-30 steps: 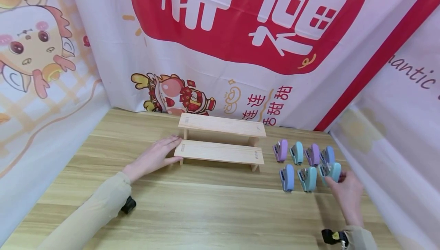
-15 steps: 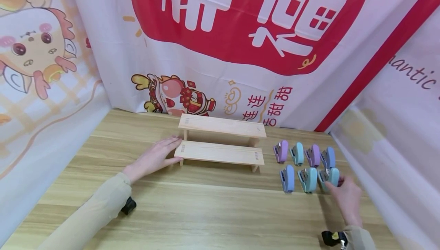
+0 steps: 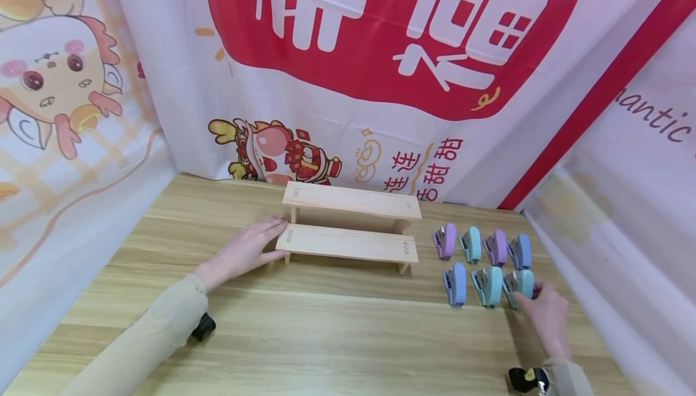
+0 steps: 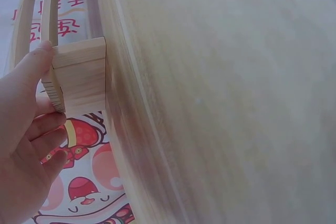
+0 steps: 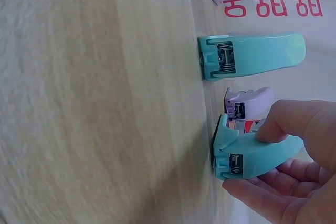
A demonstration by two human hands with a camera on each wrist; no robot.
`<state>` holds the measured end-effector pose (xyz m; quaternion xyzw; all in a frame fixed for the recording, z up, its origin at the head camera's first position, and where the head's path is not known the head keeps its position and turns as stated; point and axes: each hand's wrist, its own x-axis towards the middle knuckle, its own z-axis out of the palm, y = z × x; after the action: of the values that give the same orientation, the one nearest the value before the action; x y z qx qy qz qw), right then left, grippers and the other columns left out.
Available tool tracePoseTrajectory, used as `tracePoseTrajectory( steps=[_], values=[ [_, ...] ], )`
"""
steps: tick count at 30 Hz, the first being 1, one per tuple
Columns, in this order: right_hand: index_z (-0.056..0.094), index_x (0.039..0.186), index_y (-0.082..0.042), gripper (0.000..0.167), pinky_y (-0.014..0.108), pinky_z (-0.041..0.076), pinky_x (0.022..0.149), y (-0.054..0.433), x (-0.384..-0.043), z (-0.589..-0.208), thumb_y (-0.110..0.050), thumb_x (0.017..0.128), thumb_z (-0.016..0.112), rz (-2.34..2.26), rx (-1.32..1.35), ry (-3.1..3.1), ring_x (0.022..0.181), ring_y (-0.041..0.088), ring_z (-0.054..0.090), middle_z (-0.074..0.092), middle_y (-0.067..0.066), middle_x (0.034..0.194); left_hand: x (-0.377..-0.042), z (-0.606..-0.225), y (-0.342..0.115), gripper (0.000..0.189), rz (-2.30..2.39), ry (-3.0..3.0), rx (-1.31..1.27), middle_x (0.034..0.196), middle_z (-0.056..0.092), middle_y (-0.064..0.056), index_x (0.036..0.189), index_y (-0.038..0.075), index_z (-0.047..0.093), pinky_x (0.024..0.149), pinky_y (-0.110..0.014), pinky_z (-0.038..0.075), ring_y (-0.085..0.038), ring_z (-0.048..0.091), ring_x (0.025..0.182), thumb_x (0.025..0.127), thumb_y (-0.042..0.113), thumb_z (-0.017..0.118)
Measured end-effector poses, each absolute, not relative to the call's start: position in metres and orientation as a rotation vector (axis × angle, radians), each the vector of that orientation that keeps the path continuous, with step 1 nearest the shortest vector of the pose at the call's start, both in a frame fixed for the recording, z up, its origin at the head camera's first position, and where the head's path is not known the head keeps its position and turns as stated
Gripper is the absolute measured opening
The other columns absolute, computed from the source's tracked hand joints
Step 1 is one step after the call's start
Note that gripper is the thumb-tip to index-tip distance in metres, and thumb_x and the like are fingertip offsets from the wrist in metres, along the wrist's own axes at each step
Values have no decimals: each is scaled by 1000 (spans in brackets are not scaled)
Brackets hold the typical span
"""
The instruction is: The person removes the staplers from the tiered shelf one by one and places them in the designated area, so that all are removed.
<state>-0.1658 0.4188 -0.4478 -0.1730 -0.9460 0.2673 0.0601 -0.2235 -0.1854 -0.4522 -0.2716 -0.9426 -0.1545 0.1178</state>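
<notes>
In the head view my left hand (image 3: 244,249) holds the left end of a two-step wooden shelf (image 3: 348,243). Its thumb lies at the front edge of the lower board (image 4: 51,3), and the fingers are at that board's end. My right hand (image 3: 545,316) pinches a teal mini stapler (image 3: 523,284) at the right end of the front row. Seen from the right wrist, the thumb is on one side of this stapler (image 5: 257,156) and fingers on the other; its base appears to meet the table. Beside it stand another teal stapler (image 3: 493,286) and a blue one (image 3: 458,284).
Behind the front row stand a purple stapler (image 3: 447,240), a teal stapler (image 3: 473,245), a second purple one (image 3: 498,247) and a blue one (image 3: 522,251). Printed curtains (image 3: 348,94) enclose the wooden table (image 3: 337,341) at the back and sides.
My right hand has lowered the teal stapler toward the table, bringing it slightly nearer and left, in line with the front row. My left hand has stayed at the shelf.
</notes>
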Motion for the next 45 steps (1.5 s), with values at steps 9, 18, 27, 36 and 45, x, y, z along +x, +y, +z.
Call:
tracePoseTrajectory(
  steps=[9, 18, 27, 36, 45],
  values=[
    [51, 119, 18, 51, 45, 61, 68, 416, -165, -449, -19, 88, 69, 800, -518, -2845, 91, 44, 65, 61, 40, 110, -223, -451, -185, 71, -457, -2753, -804, 146, 51, -25, 140, -5, 51, 112, -59, 43, -41, 51, 135, 88, 36, 75],
    [50, 120, 18, 52, 44, 61, 67, 418, -165, -448, -18, 87, 68, 778, -519, -2868, 89, 44, 64, 61, 40, 110, -224, -450, -184, 71, -475, -2761, -805, 146, 51, -25, 141, -5, 51, 112, -58, 43, -41, 50, 135, 88, 36, 75],
    [48, 122, 20, 53, 51, 58, 75, 420, -161, -439, -16, 88, 67, 714, -446, -2865, 93, 48, 63, 60, 41, 111, -226, -452, -184, 71, -479, -2762, -809, 147, 50, -24, 141, -4, 50, 113, -58, 42, -41, 50, 136, 88, 36, 75],
    [53, 121, 18, 48, 59, 54, 82, 400, -157, -409, -19, 93, 63, 643, -330, -2782, 96, 49, 62, 61, 40, 111, -225, -451, -186, 76, -534, -2811, -784, 151, 45, -25, 146, -4, 45, 115, -59, 39, -42, 46, 139, 89, 39, 73],
    [59, 110, 13, 34, 58, 55, 81, 347, -169, -384, -13, 90, 66, 573, -92, -2722, 92, 44, 64, 65, 34, 104, -230, -442, -194, 75, -575, -2825, -719, 153, 42, -25, 146, -2, 43, 118, -61, 33, -44, 41, 141, 91, 41, 70]
  ],
)
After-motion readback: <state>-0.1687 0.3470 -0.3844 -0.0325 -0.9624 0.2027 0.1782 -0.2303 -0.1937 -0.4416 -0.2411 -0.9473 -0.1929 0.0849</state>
